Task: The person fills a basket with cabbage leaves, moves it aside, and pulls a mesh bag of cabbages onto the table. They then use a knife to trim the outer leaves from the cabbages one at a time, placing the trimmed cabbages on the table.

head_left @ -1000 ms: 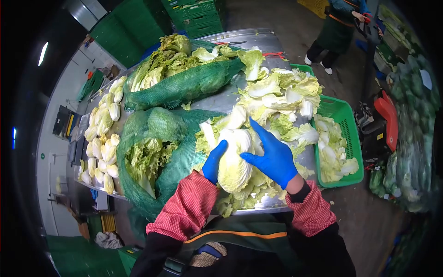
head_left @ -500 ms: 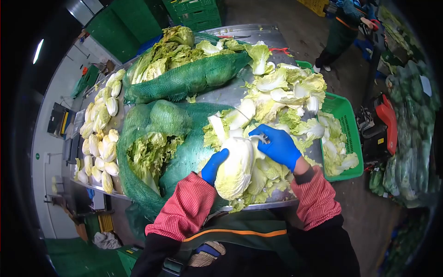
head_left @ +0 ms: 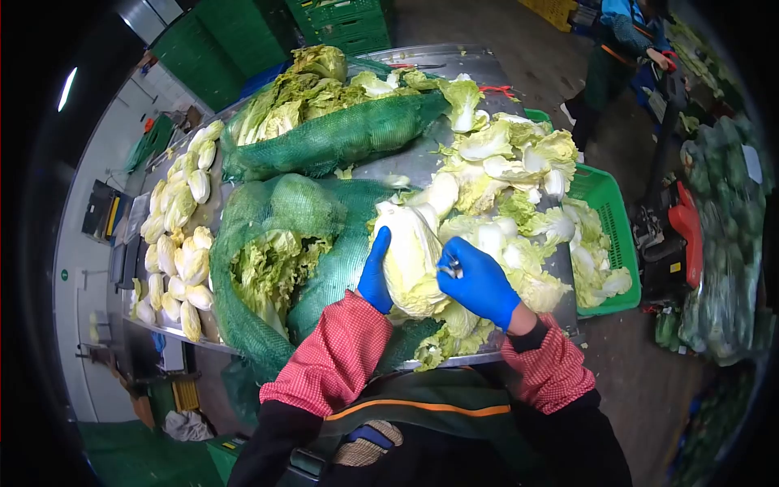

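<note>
A pale napa cabbage [head_left: 406,258] stands tilted over the near edge of the metal table. Along its left side, my blue-gloved left hand [head_left: 375,274] holds it, part of the fingers out of sight behind it. My right hand [head_left: 477,282], gloved too, is closed at the cabbage's right side. A small greyish bit shows between its fingers, too small to name. Loose outer leaves [head_left: 519,264] lie under and beyond the right hand. Left of the cabbage is an opened green mesh sack [head_left: 337,231] with leafy cabbages inside.
Another mesh sack [head_left: 341,134] of cabbages lies farther back. Trimmed cabbages [head_left: 180,264] line the table's left side. A green crate [head_left: 621,243] with leaves stands at the right, near a red-and-black machine [head_left: 684,231]. A co-worker [head_left: 613,69] stands at the upper right.
My right hand has come down and toward me along the cabbage. The cabbage has turned more upright, its base now farther from me. The co-worker has shifted right.
</note>
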Available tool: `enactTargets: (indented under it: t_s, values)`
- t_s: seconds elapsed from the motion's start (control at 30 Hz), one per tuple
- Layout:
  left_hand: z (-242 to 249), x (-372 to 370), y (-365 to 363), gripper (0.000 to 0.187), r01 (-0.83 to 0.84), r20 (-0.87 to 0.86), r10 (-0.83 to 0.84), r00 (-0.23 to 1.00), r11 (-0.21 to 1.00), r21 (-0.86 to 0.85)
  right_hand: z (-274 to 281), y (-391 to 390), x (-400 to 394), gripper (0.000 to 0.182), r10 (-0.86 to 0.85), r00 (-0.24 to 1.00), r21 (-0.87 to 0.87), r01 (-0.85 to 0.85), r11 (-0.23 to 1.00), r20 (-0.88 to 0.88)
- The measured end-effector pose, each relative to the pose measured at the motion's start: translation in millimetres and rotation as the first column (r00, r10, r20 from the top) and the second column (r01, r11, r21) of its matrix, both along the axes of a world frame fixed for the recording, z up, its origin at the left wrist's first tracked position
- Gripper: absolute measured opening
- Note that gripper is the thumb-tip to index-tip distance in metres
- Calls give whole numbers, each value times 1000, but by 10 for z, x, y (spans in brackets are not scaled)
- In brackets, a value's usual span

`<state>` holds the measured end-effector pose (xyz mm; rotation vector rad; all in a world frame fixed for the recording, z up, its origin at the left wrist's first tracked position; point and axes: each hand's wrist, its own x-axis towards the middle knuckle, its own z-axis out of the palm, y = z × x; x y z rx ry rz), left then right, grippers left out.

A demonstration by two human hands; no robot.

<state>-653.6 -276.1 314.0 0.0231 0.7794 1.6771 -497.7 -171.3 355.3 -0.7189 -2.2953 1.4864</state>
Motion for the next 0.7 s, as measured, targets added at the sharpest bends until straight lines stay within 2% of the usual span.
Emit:
enactTargets:
  t_s: [0.03, 0.13, 0.2, 0.23, 0.27, 0.3, 0.33, 0.37, 0.4, 0.43, 0.47, 0.5, 0.57, 0.67, 0.7]
  values:
    - [-10, -21, -12, 70, -11, 42, 11, 999, 1000, 2, -16, -4, 70, 17, 29, 999, -76, -28, 997, 16]
    - [-43, -77, 22, 68, -104, 119, 91, 989, 989, 103, -197, 87, 286, 14, -56, 996, -78, 50, 996, -75]
    - [-82, -127, 19, 67, -186, 195, 146, 970, 961, 206, -293, 210, 399, 14, -192, 981, 37, 192, 981, 14]
    - [-113, -167, 24, 66, -227, 247, 162, 955, 938, 263, -291, 267, 407, 24, -260, 957, 85, 251, 964, 127]
    - [-135, -199, 24, 65, -265, 298, 171, 939, 912, 313, -297, 262, 381, 31, -243, 964, 71, 237, 969, 105]
    - [-173, -194, 40, 61, -293, 279, 204, 938, 897, 332, -305, 250, 349, 38, -227, 970, 58, 222, 973, 82]
    - [-311, -225, 61, 61, -203, 244, 122, 962, 917, 344, -303, 244, 299, 44, -210, 976, 48, 207, 977, 57]
    - [-292, -218, 94, 61, -111, 213, 37, 976, 930, 350, -320, 205, 212, 63, -118, 993, -205, 109, 973, -31]
    - [-286, -142, 111, 63, -68, 122, 36, 992, 960, 271, -307, 149, 108, 64, -91, 985, -243, 53, 969, -147]
    - [-76, -13, 156, 65, -25, 33, 20, 999, 982, 187, -152, 96, 26, 64, -69, 991, -406, 15, 914, -118]
    - [-123, 36, 184, 66, -14, -160, 47, 986, 979, 203, -16, 62, -16, 64, -41, 995, -556, -20, 831, -96]
    - [-171, 86, 210, 68, -14, -343, 86, 935, 978, 208, -25, 46, -33, 61, -65, 988, -486, -11, 874, -138]
    - [16, 8, 121, 67, 2, -207, 11, 978, 998, 59, -90, 14, -45, 55, -92, 969, -339, 9, 941, -229]
    - [118, -103, -85, 60, 31, 155, -45, 987, 995, 95, -101, 27, 12, 47, -17, 990, -420, -44, 906, -140]
    - [86, -84, -94, 69, 9, 157, -7, 988, 1000, -9, -91, 2, -7, 40, -31, 989, -489, -45, 871, -145]
